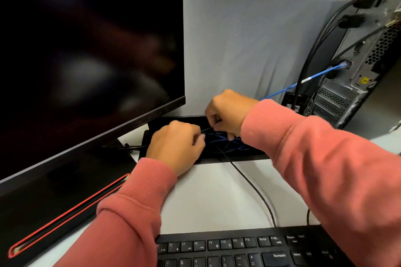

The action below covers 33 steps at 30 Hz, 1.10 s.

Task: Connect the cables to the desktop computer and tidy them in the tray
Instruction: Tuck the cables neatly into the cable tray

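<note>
Both hands are working in the black tray [249,156] at twelve o'clock on the surface: left hand [175,147] and right hand [227,112] fingers are pinching the blue cable [225,138]. Coiling loosely, keeping slack toward the computer [358,67] at two o'clock, seems wise.

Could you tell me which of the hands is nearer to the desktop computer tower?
Right. The right hand works over the tray's far side, toward the tower; the left hand sits farther away, beside the monitor.
</note>
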Motion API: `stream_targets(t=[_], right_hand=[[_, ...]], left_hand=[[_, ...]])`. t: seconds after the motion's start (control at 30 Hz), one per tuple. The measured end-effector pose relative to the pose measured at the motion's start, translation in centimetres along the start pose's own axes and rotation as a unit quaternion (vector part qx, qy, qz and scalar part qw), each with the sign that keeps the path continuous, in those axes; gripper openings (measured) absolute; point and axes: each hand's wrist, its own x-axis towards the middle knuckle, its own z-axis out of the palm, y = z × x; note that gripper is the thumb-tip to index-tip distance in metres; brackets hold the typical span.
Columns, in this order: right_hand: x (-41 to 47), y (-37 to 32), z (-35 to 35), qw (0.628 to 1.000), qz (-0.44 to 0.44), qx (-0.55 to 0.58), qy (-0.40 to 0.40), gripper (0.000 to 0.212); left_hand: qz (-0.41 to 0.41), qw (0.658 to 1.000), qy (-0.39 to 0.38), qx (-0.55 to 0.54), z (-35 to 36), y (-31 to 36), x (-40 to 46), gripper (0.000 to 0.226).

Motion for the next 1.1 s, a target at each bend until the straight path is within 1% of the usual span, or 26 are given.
stream_targets(t=[0.03, 0.07, 0.1, 0.17, 0.2, 0.3, 0.37, 0.43, 0.47, 0.5, 0.57, 0.6, 0.67, 0.73, 0.77, 0.8, 0.83, 0.87, 0.9, 1.0, 1.1], right_hand=[[0.1, -0.6, 0.3, 1.0, -0.003, 0.007, -0.009, 0.017], [0.2, -1.1, 0.6, 1.0, -0.003, 0.018, -0.021, 0.018], [0.2, -1.7, 1.1, 0.999, -0.004, 0.028, -0.032, 0.018], [0.0, -2.7, 2.2, 0.999, -0.005, 0.035, -0.041, 0.024], [-0.1, -3.0, 2.8, 0.999, -0.007, 0.032, -0.044, 0.029], [-0.7, -3.5, 4.0, 0.999, -0.012, 0.022, -0.042, 0.037], [-1.3, -3.4, 4.4, 0.999, -0.013, 0.019, -0.023, 0.043], [-2.2, -3.2, 4.4, 0.999, -0.005, 0.032, 0.011, 0.047], [-2.7, -3.1, 4.2, 0.998, 0.004, 0.045, 0.034, 0.044], [-3.1, -2.9, 4.0, 0.997, 0.011, 0.058, 0.058, 0.038], [-3.6, -2.4, 3.8, 0.993, 0.019, 0.081, 0.085, 0.025], [-3.6, -2.3, 3.8, 0.993, 0.015, 0.082, 0.078, 0.022], [-3.3, -2.5, 4.0, 0.997, -0.003, 0.074, 0.04, 0.02], [-3.0, -3.0, 4.4, 0.998, -0.029, 0.063, 0.0, 0.021], [-2.9, -3.1, 4.4, 0.997, -0.041, 0.056, -0.013, 0.022], [-3.0, -2.9, 4.2, 0.997, -0.051, 0.053, -0.019, 0.022], [-3.2, -2.7, 3.8, 0.997, -0.058, 0.056, -0.013, 0.023], [-3.7, -2.2, 3.3, 0.996, -0.059, 0.065, 0.006, 0.024], [-4.2, -1.6, 2.7, 0.995, -0.053, 0.079, 0.033, 0.025], [-6.5, -0.1, 1.0, 0.984, -0.032, 0.112, 0.135, 0.026], [-9.3, -0.9, 0.5, 0.945, -0.068, 0.178, 0.266, 0.012]], left_hand=[[-0.009, 0.999, 0.013, -0.036, -0.1, -0.2, 0.0, 0.023], [-0.018, 0.997, 0.007, -0.073, -0.1, -0.4, 0.0, 0.015], [-0.026, 0.994, -0.017, -0.104, 0.0, -0.6, 0.0, 0.011], [-0.027, 0.986, -0.089, -0.138, 0.4, -1.0, -0.3, 0.021], [-0.023, 0.983, -0.107, -0.145, 0.6, -1.2, -0.3, 0.024], [-0.008, 0.979, -0.101, -0.175, 0.8, -1.9, -0.1, 0.021], [-0.01, 0.982, -0.104, -0.155, 0.8, -2.0, 0.0, 0.022], [-0.022, 0.994, -0.093, -0.061, 0.9, -1.9, 0.2, 0.011], [-0.028, 0.996, -0.08, -0.015, 1.0, -1.8, 0.2, 0.009], [-0.031, 0.997, -0.068, -0.004, 1.1, -1.8, 0.2, 0.008], [-0.026, 0.996, -0.07, -0.054, 1.1, -2.0, 0.2, 0.007], [-0.018, 0.992, -0.079, -0.097, 1.1, -2.0, 0.1, 0.013], [0.02, 0.977, -0.104, -0.183, 1.0, -2.0, 0.1, 0.025], [0.064, 0.962, -0.133, -0.231, 1.1, -1.9, 0.0, 0.032], [0.082, 0.953, -0.153, -0.247, 1.1, -1.8, -0.2, 0.031], [0.081, 0.95, -0.176, -0.244, 1.3, -1.6, -0.3, 0.024], [0.076, 0.95, -0.193, -0.235, 1.4, -1.6, -0.3, 0.011], [0.065, 0.956, -0.194, -0.211, 1.5, -1.4, -0.2, 0.012], [0.053, 0.962, -0.183, -0.194, 1.6, -1.2, -0.1, 0.021], [-0.003, 0.984, -0.125, -0.124, 1.1, -0.7, 0.2, 0.038], [-0.043, 0.988, -0.115, -0.094, 0.8, -0.6, 0.4, 0.046]])
